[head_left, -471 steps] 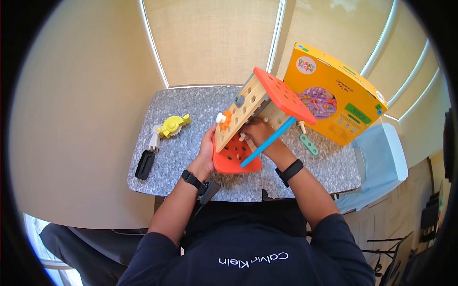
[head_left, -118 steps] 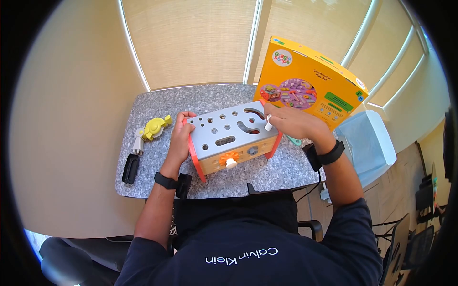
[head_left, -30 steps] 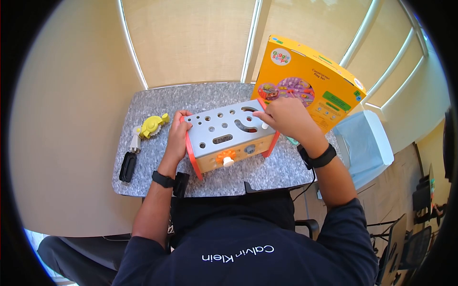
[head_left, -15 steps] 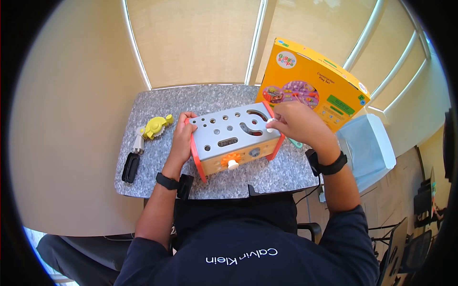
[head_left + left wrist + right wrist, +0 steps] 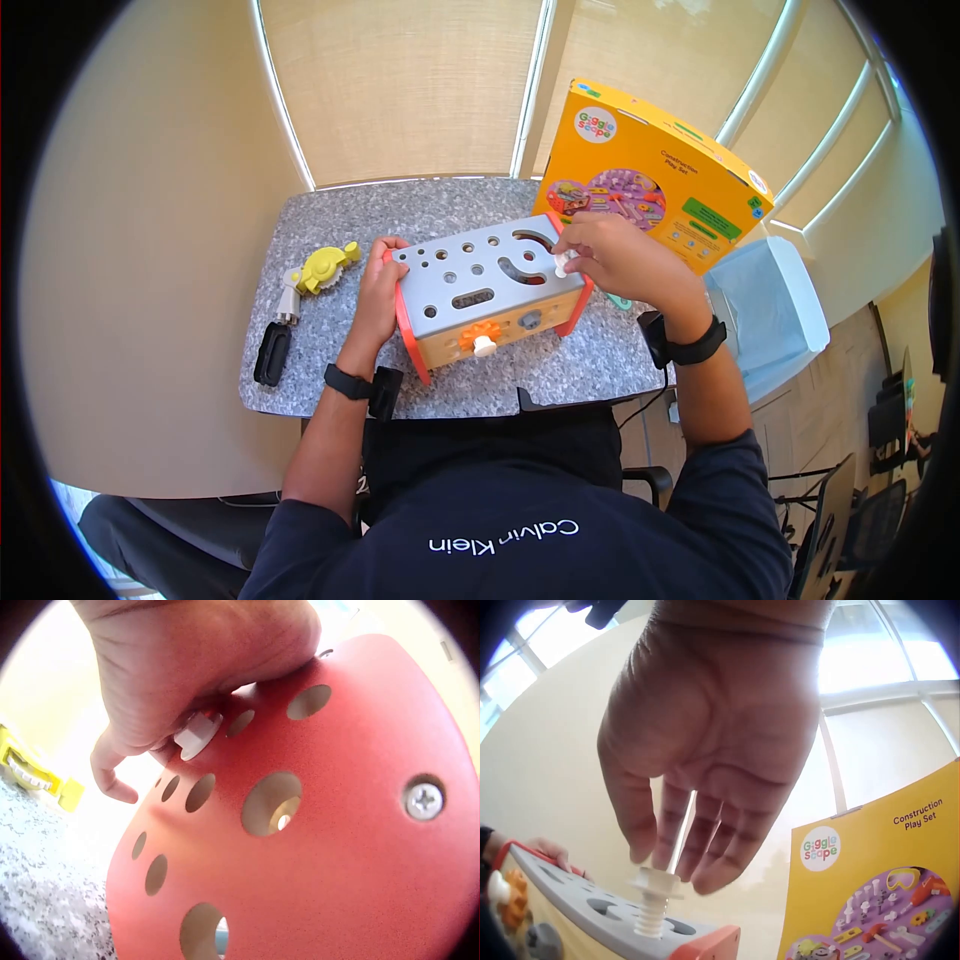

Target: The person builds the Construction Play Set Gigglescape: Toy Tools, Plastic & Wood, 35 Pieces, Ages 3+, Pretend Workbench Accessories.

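A toy workbench (image 5: 440,292) with a grey holed top, wooden sides and red end panels stands upright on the table. My left hand (image 5: 376,297) grips its left end, thumb over the top edge; the left wrist view shows a white bolt head (image 5: 196,737) in the red panel (image 5: 360,847) under that hand. At the right end, my right hand (image 5: 632,258) pinches the head of a white toy screw (image 5: 654,900) between thumb and fingers. Its threaded shank stands upright at the grey top, beside the curved slots. An orange gear (image 5: 472,330) and grey nut (image 5: 531,319) sit on the front side.
A yellow play-set box (image 5: 690,165) stands behind the right hand. Left of the workbench lie a yellow toy with a toothed disc (image 5: 325,268), a pale grey piece (image 5: 288,305) and a black tray-like piece (image 5: 272,352). A teal piece (image 5: 620,302) shows partly beneath the right hand.
Long before, the workbench was tipped up in both hands, with its blue rod showing; it now stands upright. Lately my right fingers have shifted their hold round the screw head. The left hand stays put.
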A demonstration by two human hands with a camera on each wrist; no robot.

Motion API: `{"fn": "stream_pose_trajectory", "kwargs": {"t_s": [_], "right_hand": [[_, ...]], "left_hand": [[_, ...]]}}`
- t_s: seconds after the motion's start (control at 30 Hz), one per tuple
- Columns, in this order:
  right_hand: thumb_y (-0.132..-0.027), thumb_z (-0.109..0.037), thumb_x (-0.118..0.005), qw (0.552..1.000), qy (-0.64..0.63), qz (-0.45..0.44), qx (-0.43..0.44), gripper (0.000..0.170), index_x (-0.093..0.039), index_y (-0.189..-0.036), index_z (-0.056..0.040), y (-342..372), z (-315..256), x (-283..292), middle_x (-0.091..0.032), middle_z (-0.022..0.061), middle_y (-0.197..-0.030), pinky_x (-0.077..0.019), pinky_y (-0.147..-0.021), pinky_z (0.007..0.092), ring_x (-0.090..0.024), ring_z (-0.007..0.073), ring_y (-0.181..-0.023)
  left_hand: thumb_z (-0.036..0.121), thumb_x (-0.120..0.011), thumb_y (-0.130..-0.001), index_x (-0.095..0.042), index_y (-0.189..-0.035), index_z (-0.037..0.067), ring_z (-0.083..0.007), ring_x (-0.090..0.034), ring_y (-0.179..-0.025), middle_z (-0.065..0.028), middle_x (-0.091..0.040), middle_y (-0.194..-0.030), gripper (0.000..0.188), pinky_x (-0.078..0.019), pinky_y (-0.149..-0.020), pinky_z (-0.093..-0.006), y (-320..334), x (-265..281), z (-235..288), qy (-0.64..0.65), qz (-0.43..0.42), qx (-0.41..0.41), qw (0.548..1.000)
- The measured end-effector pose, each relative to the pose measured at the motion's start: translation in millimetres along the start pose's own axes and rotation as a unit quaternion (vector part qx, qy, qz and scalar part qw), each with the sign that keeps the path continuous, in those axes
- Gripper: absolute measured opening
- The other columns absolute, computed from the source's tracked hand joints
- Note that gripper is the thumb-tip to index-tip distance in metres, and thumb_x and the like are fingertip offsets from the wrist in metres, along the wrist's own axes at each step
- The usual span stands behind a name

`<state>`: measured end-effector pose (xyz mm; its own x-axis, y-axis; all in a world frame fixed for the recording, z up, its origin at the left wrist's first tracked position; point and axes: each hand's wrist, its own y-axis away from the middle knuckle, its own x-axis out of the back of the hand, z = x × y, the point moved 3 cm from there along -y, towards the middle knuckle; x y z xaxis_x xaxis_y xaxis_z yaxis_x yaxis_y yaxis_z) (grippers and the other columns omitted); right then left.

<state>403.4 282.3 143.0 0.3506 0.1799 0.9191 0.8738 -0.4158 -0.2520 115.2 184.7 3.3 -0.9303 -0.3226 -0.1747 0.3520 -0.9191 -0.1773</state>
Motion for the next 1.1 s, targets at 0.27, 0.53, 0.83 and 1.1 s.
{"fn": "stream_pose_trajectory", "kwargs": {"t_s": [0.27, 0.53, 0.83, 1.1], "right_hand": [[-0.093, -0.049, -0.067, 0.938, 0.239, -0.108, -0.227, 0.048, -0.068, -0.090, -0.0013, -11.0, -10.3, -5.5, -0.070, 0.0149, -0.091, -0.0519, -0.070, 0.0452, -0.068, 0.0318, -0.087], [-0.091, -0.020, -0.071, 0.998, -0.037, -0.039, 0.026, 0.030, -0.068, -0.112, 0.0001, 7.5, 3.9, -2.7, -0.065, 0.0175, -0.105, -0.0502, -0.092, 0.0414, -0.062, 0.0363, -0.104], [-0.094, -0.033, -0.069, 0.990, 0.074, 0.040, -0.110, 0.033, -0.062, -0.089, -0.0007, 7.6, -9.5, -9.4, -0.066, 0.0171, -0.092, -0.0519, -0.074, 0.0437, -0.066, 0.0354, -0.086], [-0.091, -0.034, -0.071, 0.963, 0.012, 0.133, -0.235, 0.034, -0.065, -0.099, -0.0020, 41.4, 80.9, -17.3, -0.068, 0.0201, -0.091, -0.0514, -0.076, 0.0453, -0.066, 0.0374, -0.088]], "left_hand": [[0.012, -0.044, -0.089, -0.050, -0.115, 0.005, -0.0096, -0.047, -0.085, -0.0041, -0.051, -0.097, 0.027, -0.0424, -0.077, -0.0256, -0.1, -1.1, 0.4, 0.009, 0.000, -0.006, 1.000], [0.012, -0.044, -0.090, -0.050, -0.115, 0.005, -0.0100, -0.048, -0.085, -0.0041, -0.051, -0.098, 0.027, -0.0431, -0.077, -0.0256, 0.1, -0.5, -0.2, 0.000, 0.004, 0.001, 1.000], [0.013, -0.044, -0.089, -0.050, -0.116, 0.005, -0.0104, -0.047, -0.086, -0.0045, -0.050, -0.098, 0.028, -0.0431, -0.078, -0.0258, -1.1, 0.8, -2.0, 0.003, -0.002, -0.006, 1.000], [0.013, -0.045, -0.089, -0.050, -0.115, 0.005, -0.0101, -0.047, -0.086, -0.0040, -0.051, -0.097, 0.027, -0.0424, -0.077, -0.0254, 0.5, 1.2, -1.4, -0.016, 0.009, -0.013, 1.000]]}}
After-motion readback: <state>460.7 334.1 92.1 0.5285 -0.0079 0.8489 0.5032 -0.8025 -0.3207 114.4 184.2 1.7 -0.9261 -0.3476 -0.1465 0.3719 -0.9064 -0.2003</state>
